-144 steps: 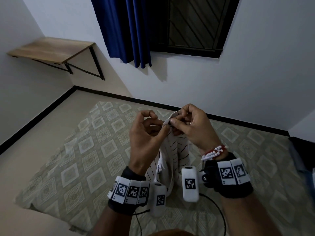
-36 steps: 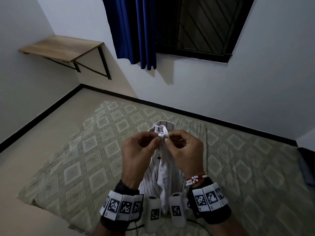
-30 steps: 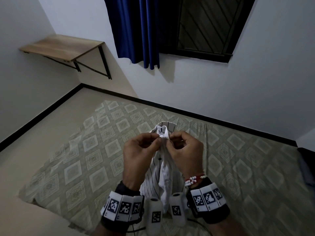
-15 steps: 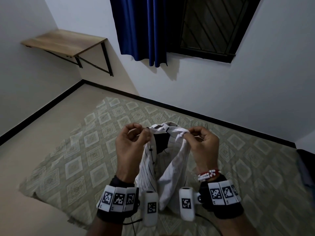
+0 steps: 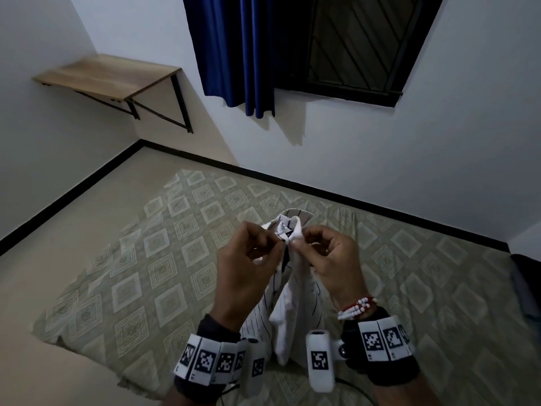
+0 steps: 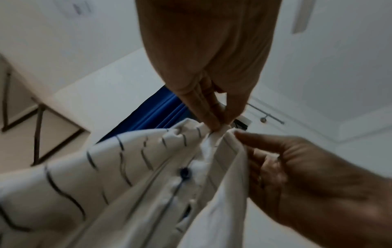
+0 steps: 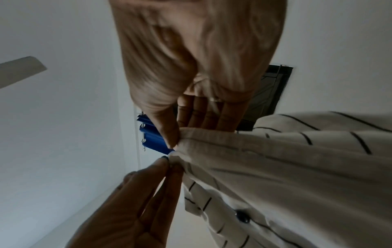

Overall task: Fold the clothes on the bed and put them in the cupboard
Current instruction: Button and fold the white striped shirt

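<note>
While the white pinstriped shirt (image 5: 295,300) is hanging above the bed (image 5: 164,259), we are pinching its top edge with both hands.
We are noting soft, creased cloth with thin dark stripes and a dark round button (image 6: 185,173) on the stitched placket; the bed cover is carrying a pale diamond print. Our left hand (image 5: 243,273) and right hand (image 5: 333,268) are meeting close together, thumb and curled fingertips (image 6: 214,124) nipping the fabric near the collar, the rest draping down between our wrists.

Shirt (image 5: 295,312) white, thin dark stripes, dark buttons; bedsheet (image 5: 140,276) pale green, diamond pattern; curtain (image 5: 234,51) blue.
</note>
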